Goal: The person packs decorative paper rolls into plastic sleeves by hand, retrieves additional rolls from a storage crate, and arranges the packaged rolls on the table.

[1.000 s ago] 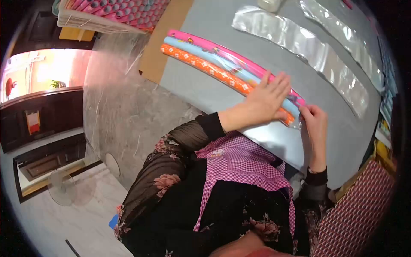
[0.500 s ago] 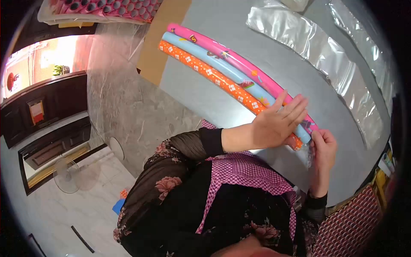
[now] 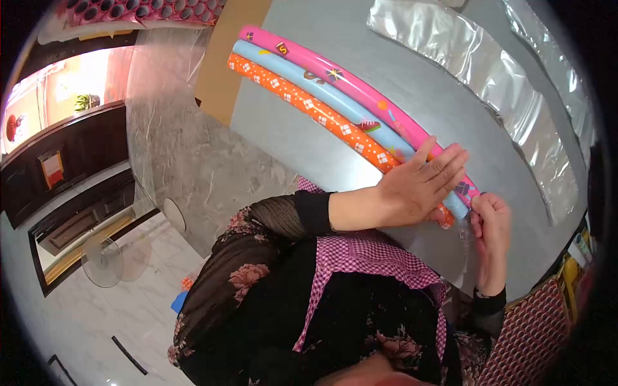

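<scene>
Three rolls of wrapping paper lie side by side on the grey table: a pink roll (image 3: pixel 335 74), a light blue roll (image 3: pixel 335 101) and an orange roll (image 3: pixel 309 106) with white gift prints. My left hand (image 3: pixel 421 186) rests flat across them near their right end, fingers stretched out, hiding part of the rolls. At that end, my right hand (image 3: pixel 494 222) has its fingers closed beside the pink roll's tip. Clear plastic film (image 3: pixel 461 235) sticks out past the roll ends and runs to the right hand's fingers; the exact grip is partly hidden.
Shiny clear plastic sleeves (image 3: pixel 483 71) lie along the far side of the grey table (image 3: pixel 283 122). A strip of brown cardboard (image 3: pixel 225 71) is at the left edge. Beyond it stands a container of many pink rolls (image 3: pixel 148 11). A patterned chair or cushion (image 3: pixel 534 334) is at lower right.
The view has shifted slightly, and the rolls' far ends appear further up and left. My right hand has moved slightly right, while my left hand stays flat on the rolls.
</scene>
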A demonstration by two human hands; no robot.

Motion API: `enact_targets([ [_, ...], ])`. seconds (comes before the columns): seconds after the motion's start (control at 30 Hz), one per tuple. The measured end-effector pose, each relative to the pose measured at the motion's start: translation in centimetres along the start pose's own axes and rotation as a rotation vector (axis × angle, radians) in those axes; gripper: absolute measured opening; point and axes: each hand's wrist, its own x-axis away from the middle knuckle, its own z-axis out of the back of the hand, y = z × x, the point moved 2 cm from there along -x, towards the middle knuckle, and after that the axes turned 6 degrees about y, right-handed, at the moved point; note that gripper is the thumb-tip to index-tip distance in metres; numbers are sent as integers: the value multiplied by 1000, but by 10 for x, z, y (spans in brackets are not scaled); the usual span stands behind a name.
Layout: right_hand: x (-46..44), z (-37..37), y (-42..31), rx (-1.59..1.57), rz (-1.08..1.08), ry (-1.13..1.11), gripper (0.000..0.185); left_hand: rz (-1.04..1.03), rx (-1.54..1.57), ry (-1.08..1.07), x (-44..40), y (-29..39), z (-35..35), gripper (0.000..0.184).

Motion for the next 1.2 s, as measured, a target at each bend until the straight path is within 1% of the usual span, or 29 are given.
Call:
enact_targets([
  [0.17,-3,1,-2,-1,-34,5,21,-6,47,7,0,-2,-1,84],
  [0.23,-2,0,-5,-11,-90,-25,23,-8,71,7,1,-2,0,84],
  [0.37,-3,0,-5,-15,-76,-19,25,-17,117,2,0,-3,-4,84],
  [0.47,-2,-4,-7,-56,-85,-21,26,-10,83,21,-1,-2,-7,82],
  [0.53,-2,-2,-5,28,-3,-41,26,-2,72,-11,-1,-2,-7,78],
  [0.57,3,-4,-10,73,-2,-3,25,16,43,-47,-2,-2,-8,75],
  [0.6,10,-6,-14,119,-5,39,24,53,39,-143,-9,-2,-2,74],
  [0.63,14,-5,-13,118,-22,86,24,25,80,-138,-6,-3,-3,74],
  [0.7,25,-1,-12,171,125,101,20,20,82,3,-2,-4,-5,85],
  [0.73,34,0,-9,170,124,127,20,2,99,13,-2,-2,-4,85],
  [0.8,47,1,-5,294,286,168,19,9,99,33,-3,-1,-1,87],
  [0.83,48,1,3,292,291,178,19,0,100,40,-3,-1,-1,87],
  [0.9,49,-2,18,385,396,140,20,-10,69,18,-1,-1,0,87],
  [0.93,54,-7,12,421,344,155,20,-3,80,7,-1,0,2,86],
  [0.97,53,-8,15,418,351,155,20,-6,74,10,-1,0,2,86],
  [1.03,47,-13,18,399,435,152,21,-4,83,10,0,0,1,85],
  [1.07,50,-17,14,325,391,165,19,2,63,15,1,0,0,85],
  [1.1,50,-18,12,322,412,145,19,-8,71,7,1,1,-1,85],
  [1.17,44,-19,13,358,388,183,18,3,39,1,1,-3,-1,84],
  [1.2,48,-22,8,309,402,180,17,-20,27,26,1,-1,0,82],
])
